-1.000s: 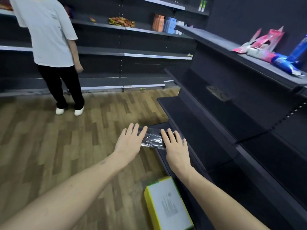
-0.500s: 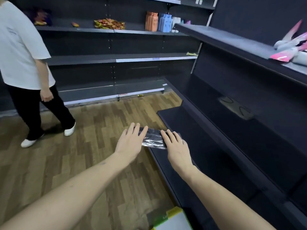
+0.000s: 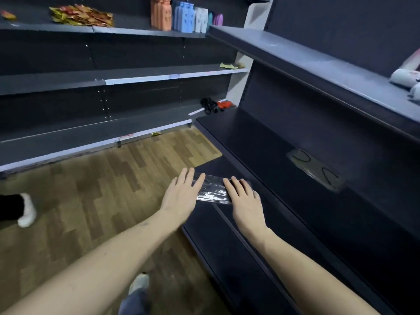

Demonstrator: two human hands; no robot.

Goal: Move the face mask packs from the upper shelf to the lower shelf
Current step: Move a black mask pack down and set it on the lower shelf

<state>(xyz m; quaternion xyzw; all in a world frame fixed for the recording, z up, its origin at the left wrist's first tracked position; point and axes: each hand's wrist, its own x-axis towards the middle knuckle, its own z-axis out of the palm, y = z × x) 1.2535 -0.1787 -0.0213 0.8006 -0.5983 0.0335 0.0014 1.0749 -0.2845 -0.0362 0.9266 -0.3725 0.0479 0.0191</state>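
A clear pack of black face masks (image 3: pixel 213 192) is stretched between my two hands above the far end of the dark lowest shelf (image 3: pixel 227 251). My left hand (image 3: pixel 181 196) holds its left end, and my right hand (image 3: pixel 244 198) holds its right end. On both hands the fingers lie straight on top of the pack and the thumbs are hidden beneath it. A second mask pack (image 3: pixel 316 169) lies flat on the shelf one level up (image 3: pixel 261 142).
White and pink packs (image 3: pixel 406 76) sit on the grey top shelf at the right. The back shelving carries snack bags (image 3: pixel 81 17) and coloured packs (image 3: pixel 179 17). Another person's white shoe (image 3: pixel 27 210) shows at the left edge, on the wooden floor.
My hands keep the same hold on the pack. The view has swung left and up; the other person has walked off to the left and the yellow box has dropped out of sight.
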